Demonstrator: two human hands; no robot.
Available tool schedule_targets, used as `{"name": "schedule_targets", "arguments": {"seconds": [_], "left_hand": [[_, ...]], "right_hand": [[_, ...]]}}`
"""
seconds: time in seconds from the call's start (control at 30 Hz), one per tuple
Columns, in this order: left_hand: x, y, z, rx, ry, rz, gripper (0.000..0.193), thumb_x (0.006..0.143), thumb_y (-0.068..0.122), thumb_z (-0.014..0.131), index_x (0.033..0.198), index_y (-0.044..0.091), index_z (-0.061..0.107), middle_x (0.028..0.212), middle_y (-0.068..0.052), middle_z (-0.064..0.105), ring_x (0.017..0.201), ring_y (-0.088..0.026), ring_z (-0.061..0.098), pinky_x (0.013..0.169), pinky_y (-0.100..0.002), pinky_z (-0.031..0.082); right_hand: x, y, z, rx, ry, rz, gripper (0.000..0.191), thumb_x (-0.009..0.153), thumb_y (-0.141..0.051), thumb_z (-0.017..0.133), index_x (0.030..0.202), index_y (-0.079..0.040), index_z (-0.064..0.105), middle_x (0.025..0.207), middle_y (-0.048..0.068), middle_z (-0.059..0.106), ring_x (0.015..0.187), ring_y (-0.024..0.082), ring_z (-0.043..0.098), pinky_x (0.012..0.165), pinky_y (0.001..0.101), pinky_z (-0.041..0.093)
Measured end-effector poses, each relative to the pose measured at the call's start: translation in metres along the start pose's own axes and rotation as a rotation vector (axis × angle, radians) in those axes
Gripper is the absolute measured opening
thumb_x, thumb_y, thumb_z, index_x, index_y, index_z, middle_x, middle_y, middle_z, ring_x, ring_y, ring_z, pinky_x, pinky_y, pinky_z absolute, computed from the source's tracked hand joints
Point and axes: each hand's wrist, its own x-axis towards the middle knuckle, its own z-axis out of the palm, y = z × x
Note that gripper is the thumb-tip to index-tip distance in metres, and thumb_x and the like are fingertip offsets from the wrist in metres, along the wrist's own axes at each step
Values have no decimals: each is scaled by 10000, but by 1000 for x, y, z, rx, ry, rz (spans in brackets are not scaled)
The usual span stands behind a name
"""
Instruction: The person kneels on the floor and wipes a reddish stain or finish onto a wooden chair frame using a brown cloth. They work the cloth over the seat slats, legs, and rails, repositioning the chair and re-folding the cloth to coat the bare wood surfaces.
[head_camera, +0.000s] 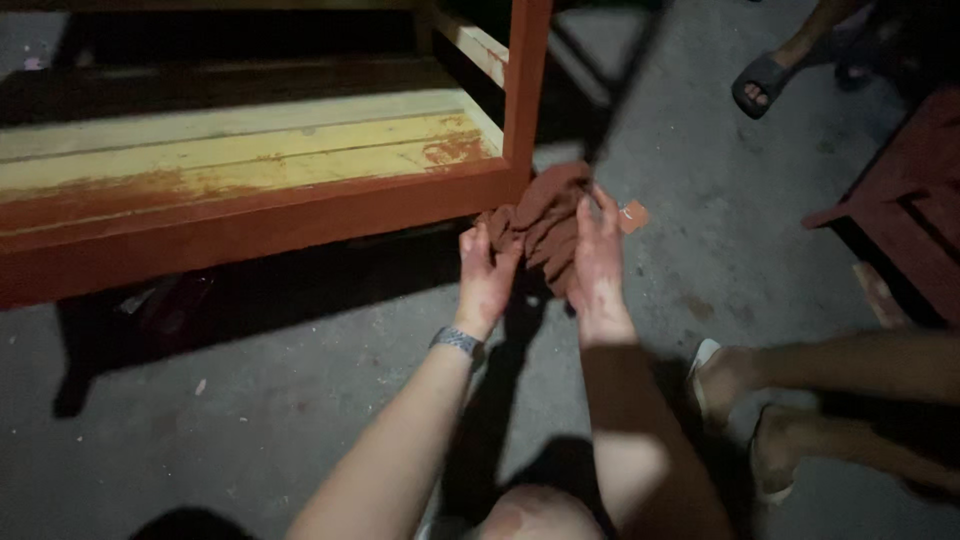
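Observation:
Both my hands hold a crumpled rust-brown rag in front of me, just below the corner of a wooden frame. My left hand grips the rag's left side, with a metal watch band on its wrist. My right hand, stained reddish, clasps the rag from the right. The rag touches the orange-red painted rail near the frame's upright post.
Pale yellow slats with red smears lie inside the frame. Another person's legs and sandalled feet rest on the concrete floor at right. A foot in a grey slipper is at top right. A dark red wooden piece stands right.

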Motion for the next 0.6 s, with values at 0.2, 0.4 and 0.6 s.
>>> {"name": "schedule_targets", "arguments": {"seconds": [0.2,0.4,0.6], "left_hand": [[1,13,0,249,-15,-84,539,869,365,695,1336,109,611,1282,-181,600,1086,-385,633,868,-473,545],[16,7,-6,486,-45,20,446,872,453,674,1130,89,673,1146,-170,669,963,-362,708,794,-472,596],[11,0,-8,577,-101,90,516,882,459,662,1171,32,650,1161,-211,648,777,-357,720,665,-464,595]], "right_hand": [[28,21,22,-459,-172,-122,545,1044,-336,550,1508,-88,410,1481,119,553,1346,238,540,1103,358,435],[55,38,20,-575,-266,-105,508,1067,-369,481,1429,-15,526,1373,139,669,1267,251,624,1058,362,486],[60,45,17,-723,-241,-221,520,1082,-376,487,1397,33,548,1333,200,645,1240,324,614,1025,406,487]]}}
